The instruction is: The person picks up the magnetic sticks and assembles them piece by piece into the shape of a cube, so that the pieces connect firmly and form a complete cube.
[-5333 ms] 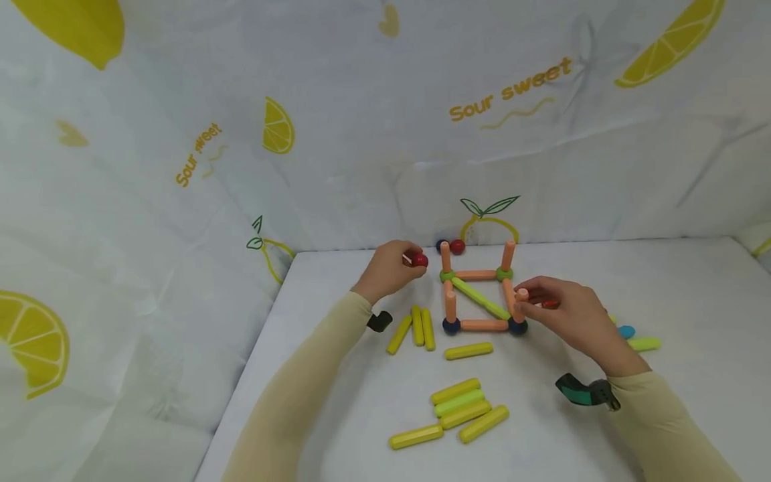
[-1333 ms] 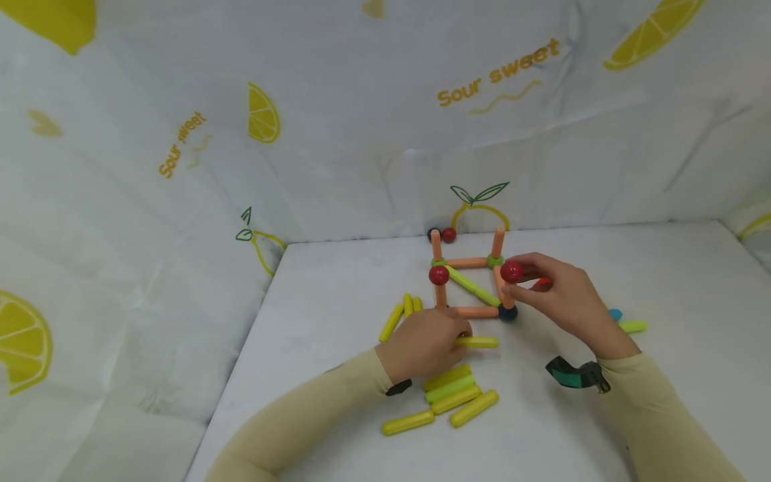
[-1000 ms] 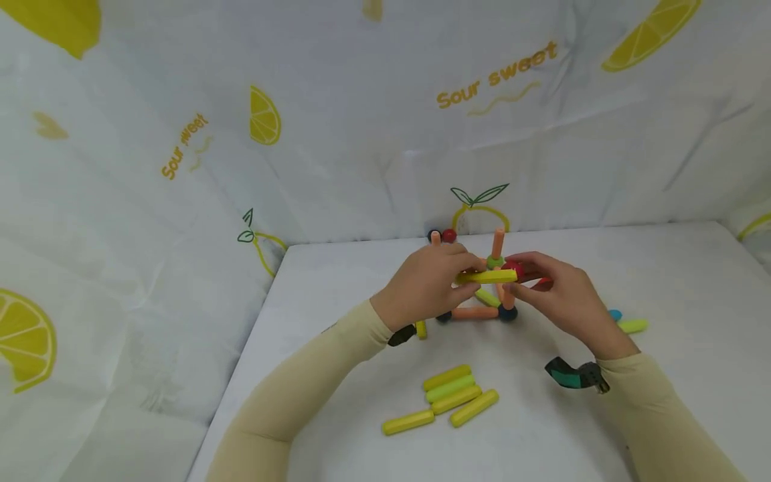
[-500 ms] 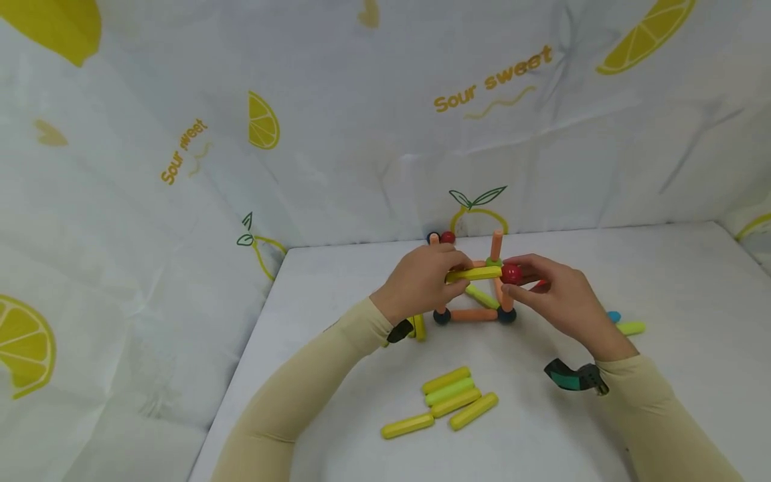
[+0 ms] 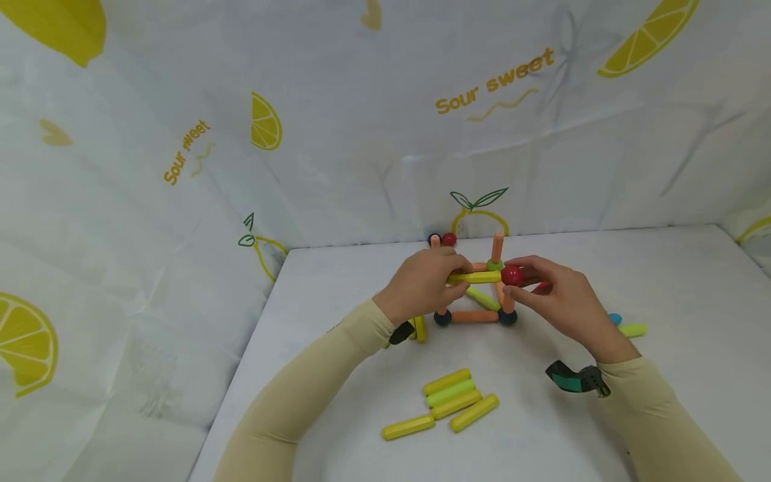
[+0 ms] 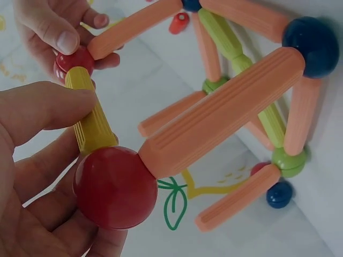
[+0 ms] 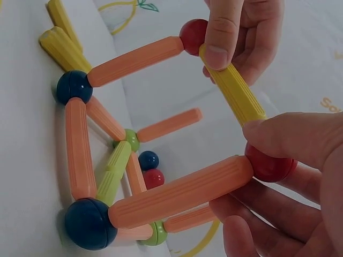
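Observation:
My left hand (image 5: 421,284) pinches a yellow magnetic stick (image 5: 478,277) between thumb and fingers. The stick spans level between two red balls that cap the front pair of upright orange sticks. One end meets the left red ball (image 6: 115,187), the other the right red ball (image 6: 76,60), as both wrist views show. My right hand (image 5: 560,298) holds the right red ball, its thumb against the ball and the stick's end. Below is a square base of orange sticks (image 5: 474,316) with dark blue balls (image 7: 91,224) in front, green balls (image 7: 128,139) behind, and a lime diagonal (image 5: 484,298).
Several yellow sticks and a lime one (image 5: 450,393) lie on the white table (image 5: 542,428) in front. More yellow sticks (image 5: 419,329) are partly hidden by the left wrist. A spare red ball (image 5: 449,239) and a dark blue ball stand behind. Right: a blue piece (image 5: 614,318) and lime stick (image 5: 634,330).
Red balls now cap both front uprights. My left hand has picked the yellow stick off the table and brought it up between them. My right hand stays at the right front upright.

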`<state>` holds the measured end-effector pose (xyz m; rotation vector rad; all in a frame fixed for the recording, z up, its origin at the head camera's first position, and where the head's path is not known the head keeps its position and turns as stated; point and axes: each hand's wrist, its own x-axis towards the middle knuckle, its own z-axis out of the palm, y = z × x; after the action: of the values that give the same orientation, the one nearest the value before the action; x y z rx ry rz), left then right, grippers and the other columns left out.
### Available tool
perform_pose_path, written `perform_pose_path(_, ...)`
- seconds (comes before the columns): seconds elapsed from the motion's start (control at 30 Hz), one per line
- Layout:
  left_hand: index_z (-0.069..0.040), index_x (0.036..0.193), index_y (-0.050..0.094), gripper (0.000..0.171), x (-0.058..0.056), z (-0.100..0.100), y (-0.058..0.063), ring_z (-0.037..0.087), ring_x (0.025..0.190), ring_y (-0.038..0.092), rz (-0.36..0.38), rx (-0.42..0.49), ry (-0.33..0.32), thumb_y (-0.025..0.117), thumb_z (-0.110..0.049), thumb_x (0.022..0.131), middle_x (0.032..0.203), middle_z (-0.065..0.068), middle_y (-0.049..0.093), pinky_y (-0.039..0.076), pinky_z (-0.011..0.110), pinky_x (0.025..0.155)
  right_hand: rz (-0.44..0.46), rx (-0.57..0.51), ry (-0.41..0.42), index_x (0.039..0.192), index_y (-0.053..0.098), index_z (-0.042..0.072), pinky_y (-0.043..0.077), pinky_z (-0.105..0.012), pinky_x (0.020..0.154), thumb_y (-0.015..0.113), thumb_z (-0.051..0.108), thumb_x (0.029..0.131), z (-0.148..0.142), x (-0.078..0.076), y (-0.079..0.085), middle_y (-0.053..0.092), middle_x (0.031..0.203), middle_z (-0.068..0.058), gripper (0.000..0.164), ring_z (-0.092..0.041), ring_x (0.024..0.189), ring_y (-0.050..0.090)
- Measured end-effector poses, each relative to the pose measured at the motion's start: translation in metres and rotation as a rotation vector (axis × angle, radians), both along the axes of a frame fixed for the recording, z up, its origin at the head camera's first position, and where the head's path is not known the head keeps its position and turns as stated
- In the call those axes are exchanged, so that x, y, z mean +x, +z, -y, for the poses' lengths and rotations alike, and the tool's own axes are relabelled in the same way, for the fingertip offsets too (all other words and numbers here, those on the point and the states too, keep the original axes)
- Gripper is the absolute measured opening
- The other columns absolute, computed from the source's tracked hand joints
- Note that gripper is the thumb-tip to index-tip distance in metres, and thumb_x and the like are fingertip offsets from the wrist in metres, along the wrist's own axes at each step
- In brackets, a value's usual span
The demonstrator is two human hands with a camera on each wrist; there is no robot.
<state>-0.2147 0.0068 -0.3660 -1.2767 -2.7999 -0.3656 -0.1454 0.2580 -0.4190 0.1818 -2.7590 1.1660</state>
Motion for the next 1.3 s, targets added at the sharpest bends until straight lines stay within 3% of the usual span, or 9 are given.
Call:
perform_pose_path(0.33, -0.015, 0.124, 0.077, 0.025, -0.001, 0.003, -0.004, 0.008, 0.090, 0.061, 0.048, 0.013, 0.014, 0.076, -0.028, 0.103, 0.114, -0.003, 0.074, 0.052, 0.018, 0.079, -0.006, 0.001, -0.002, 0.143, 0.064, 0.010, 0.053, -0.018, 0.082, 0.079, 0.036, 0.101, 0.000, 0.003, -0.001, 0.077, 0.124, -0.017, 0.052, -0.038, 0.115, 0.071)
perform_pose_path(0.47, -0.014, 0.128, 0.075, 0.030, -0.001, 0.008, -0.007, 0.008, 0.091, 0.062, 0.071, 0.063, 0.010, 0.077, -0.029, 0.102, 0.115, -0.001, 0.074, 0.052, 0.018, 0.080, 0.004, -0.003, -0.002, 0.145, 0.063, 0.011, 0.054, -0.019, 0.082, 0.077, 0.042, 0.101, 0.000, 0.004, -0.001, 0.077, 0.125, -0.017, 0.056, -0.038, 0.116, 0.071)
perform_pose_path(0.6, -0.015, 0.132, 0.072, 0.038, -0.002, 0.020, -0.010, 0.008, 0.097, 0.065, 0.049, 0.169, 0.007, 0.077, -0.038, 0.102, 0.117, -0.002, 0.075, 0.055, 0.020, 0.085, 0.021, -0.004, -0.003, 0.148, 0.061, 0.013, 0.054, -0.018, 0.081, 0.078, 0.045, 0.100, -0.003, 0.005, -0.001, 0.077, 0.126, -0.018, 0.060, -0.037, 0.115, 0.071)
perform_pose_path(0.77, -0.016, 0.134, 0.071, 0.041, 0.000, 0.043, -0.016, 0.012, 0.111, 0.069, 0.011, 0.369, 0.059, 0.070, -0.045, 0.106, 0.123, -0.003, 0.075, 0.058, 0.028, 0.096, 0.063, 0.005, -0.005, 0.153, 0.056, 0.013, 0.060, -0.032, 0.085, 0.077, 0.048, 0.100, -0.006, 0.006, 0.001, 0.075, 0.129, -0.020, 0.067, -0.039, 0.114, 0.071)
perform_pose_path(0.9, -0.016, 0.133, 0.072, 0.040, 0.003, 0.065, -0.029, 0.015, 0.111, 0.070, 0.051, 0.461, 0.158, 0.065, -0.046, 0.108, 0.121, -0.002, 0.075, 0.061, 0.034, 0.094, 0.104, 0.005, -0.010, 0.158, 0.051, 0.011, 0.062, -0.048, 0.086, 0.073, 0.054, 0.101, -0.014, 0.006, 0.004, 0.072, 0.134, -0.023, 0.074, -0.041, 0.115, 0.071)
perform_pose_path(1.1, -0.015, 0.128, 0.076, 0.036, 0.005, 0.100, -0.062, 0.013, 0.099, 0.070, 0.181, 0.337, 0.349, 0.066, -0.043, 0.108, 0.112, -0.003, 0.077, 0.061, 0.033, 0.088, 0.099, 0.049, -0.076, 0.157, 0.052, 0.010, 0.060, -0.042, 0.074, 0.059, 0.051, 0.110, -0.040, 0.012, 0.006, 0.068, 0.139, -0.027, 0.063, -0.047, 0.118, 0.065)
perform_pose_path(1.13, -0.015, 0.126, 0.077, 0.034, 0.006, 0.106, -0.066, 0.013, 0.098, 0.070, 0.207, 0.310, 0.378, 0.067, -0.042, 0.107, 0.110, -0.003, 0.077, 0.061, 0.032, 0.086, 0.093, 0.068, -0.087, 0.155, 0.054, 0.010, 0.061, -0.045, 0.074, 0.058, 0.050, 0.110, -0.047, 0.014, 0.005, 0.067, 0.139, -0.028, 0.060, -0.049, 0.118, 0.063)
perform_pose_path(1.3, -0.011, 0.121, 0.079, 0.031, 0.008, 0.120, -0.075, 0.013, 0.091, 0.068, 0.318, 0.211, 0.463, 0.074, -0.036, 0.103, 0.103, -0.002, 0.078, 0.058, 0.032, 0.082, 0.092, 0.193, -0.095, 0.144, 0.062, 0.005, 0.064, -0.055, 0.077, 0.068, 0.036, 0.107, -0.085, 0.026, -0.010, 0.071, 0.129, -0.029, 0.048, -0.049, 0.109, 0.068)
